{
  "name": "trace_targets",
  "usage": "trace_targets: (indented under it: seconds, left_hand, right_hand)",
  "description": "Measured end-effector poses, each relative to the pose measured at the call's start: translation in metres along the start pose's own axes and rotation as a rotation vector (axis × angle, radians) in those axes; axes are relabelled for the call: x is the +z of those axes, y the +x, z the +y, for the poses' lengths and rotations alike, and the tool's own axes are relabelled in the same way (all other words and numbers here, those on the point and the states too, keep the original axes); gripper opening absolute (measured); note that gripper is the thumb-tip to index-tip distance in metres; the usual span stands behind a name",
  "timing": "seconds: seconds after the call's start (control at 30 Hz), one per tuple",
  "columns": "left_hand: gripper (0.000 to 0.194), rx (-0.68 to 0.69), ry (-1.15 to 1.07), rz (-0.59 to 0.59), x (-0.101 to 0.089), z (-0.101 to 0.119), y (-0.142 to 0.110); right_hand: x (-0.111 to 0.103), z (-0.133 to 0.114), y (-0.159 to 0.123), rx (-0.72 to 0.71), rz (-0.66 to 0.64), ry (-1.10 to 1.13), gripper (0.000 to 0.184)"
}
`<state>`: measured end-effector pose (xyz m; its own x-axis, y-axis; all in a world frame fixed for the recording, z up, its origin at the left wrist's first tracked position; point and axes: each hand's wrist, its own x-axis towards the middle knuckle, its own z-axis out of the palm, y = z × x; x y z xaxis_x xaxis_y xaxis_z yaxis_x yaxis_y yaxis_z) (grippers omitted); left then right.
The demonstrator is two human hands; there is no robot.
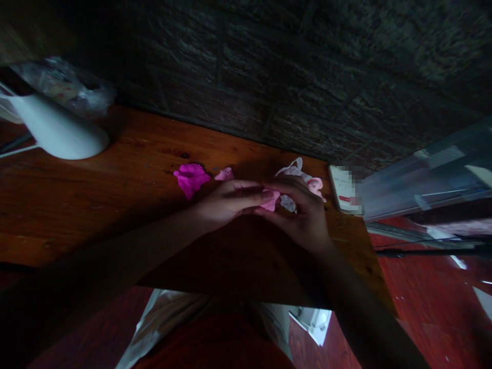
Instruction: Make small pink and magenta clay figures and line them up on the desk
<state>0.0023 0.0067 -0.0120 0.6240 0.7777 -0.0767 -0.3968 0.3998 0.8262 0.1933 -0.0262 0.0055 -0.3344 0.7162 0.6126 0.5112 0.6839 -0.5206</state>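
Head view, with the pink piece [271, 201] as landmark: nearest, below it, are the person's red top [219, 338] and pale trousers [148, 328], at the front edge of the wooden bench [134, 148]. Red floor [415, 292] shows to its lower right, past the bench's end.

The pink piece itself is between the two hands, over the bench. The left hand [226, 202] comes to it from the left, its grip closed on it, thumb laid along the near side. The right hand [305, 210] comes from the right, its grip also closed on it, index finger above and thumb below. Whether the piece touches the bench I cannot tell.

Just beyond it on the left lies a pale scrap [225, 174]; further left, a magenta lump [191, 178]. To its right, partly behind the right hand, are crumpled white film [295, 168] and a light pink lump [315, 185], then a phone [341, 188] lying face up. Well to its right stands a clear box [423, 169].

Far to its left are a white jug [61, 130] and, behind the jug, a clear bag [86, 95]. Farthest beyond it rises a dark block wall [230, 61].
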Motion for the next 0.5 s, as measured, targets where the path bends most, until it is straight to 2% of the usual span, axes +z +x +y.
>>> trace_targets:
  seconds: [0.33, 0.5]
  left_hand:
    - [0.034, -0.031, 0.067, 0.010, 0.0039, 0.0020, -0.0018]
    - [0.030, 0.042, 0.217, 0.042, 0.0078, 0.0041, -0.0036]
  right_hand:
    - [0.0016, 0.0046, -0.0018, -0.003, 0.026, 0.013, 0.034]
    - [0.0028, 0.0048, -0.0030, -0.007, 0.038, 0.030, 0.040]
